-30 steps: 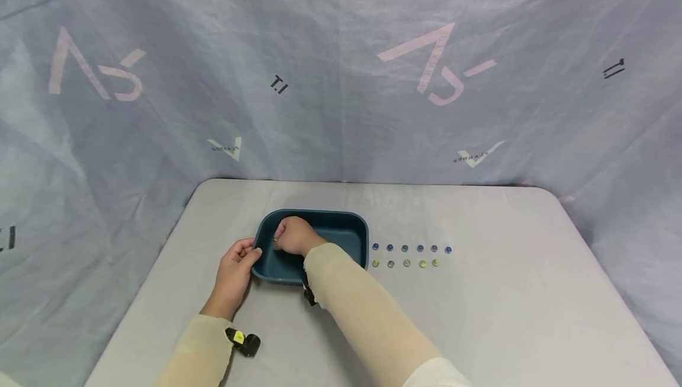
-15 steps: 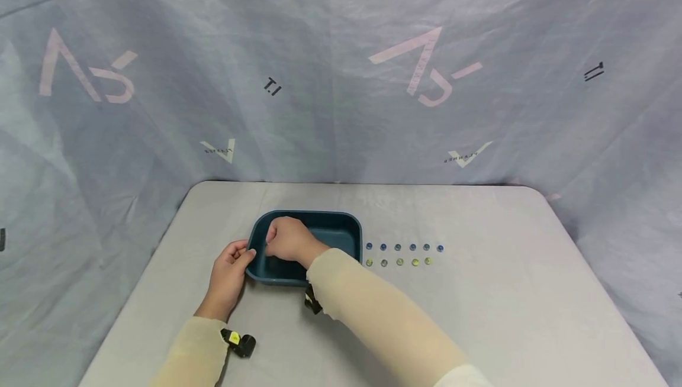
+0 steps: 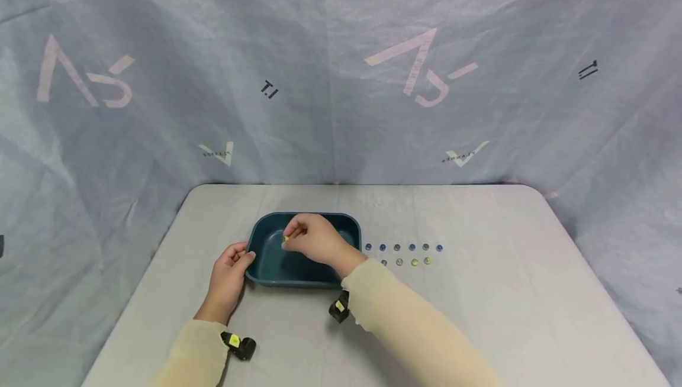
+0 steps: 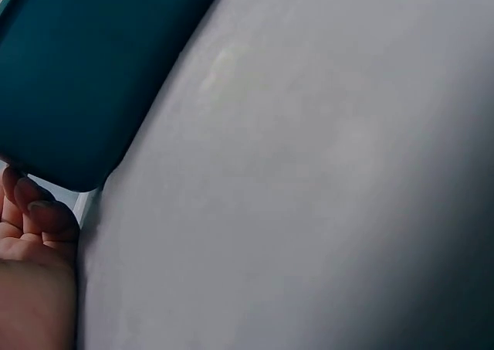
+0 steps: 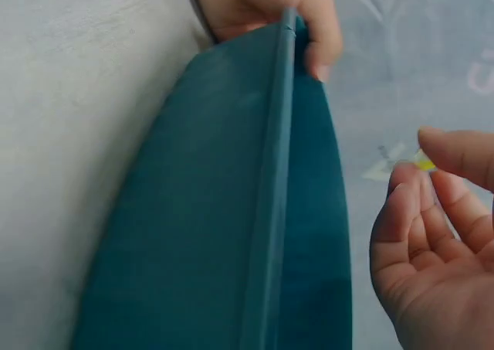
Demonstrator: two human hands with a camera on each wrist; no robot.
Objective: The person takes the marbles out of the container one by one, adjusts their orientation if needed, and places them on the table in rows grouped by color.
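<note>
A dark teal tub (image 3: 305, 216) stands on the grey table (image 3: 479, 316). My left hand (image 3: 242, 257) grips the tub's left rim, thumb over the edge; the right wrist view shows that left hand (image 5: 266, 2) on the rim (image 5: 279, 172). Above the tub's inside, my right hand (image 3: 290, 239) pinches a small yellow bead (image 3: 285, 238) between thumb and fingertips. That bead (image 5: 423, 162) shows at the fingertips (image 5: 405, 181) in the right wrist view. The left wrist view holds only the tub's outer wall (image 4: 77, 72), my curled fingers (image 4: 38, 211) and the table.
Right of the tub lie two short rows of beads: a blue row (image 3: 411, 247) and a yellow-green row (image 3: 414, 262) nearer me. Black wrist cameras (image 3: 241, 345) sit on both sleeves. A grey-blue cloth backdrop (image 3: 341, 79) hangs behind the table.
My right hand has lifted from the tub's left part and moved a little right, the yellow bead still pinched. The left hand stays on the rim.
</note>
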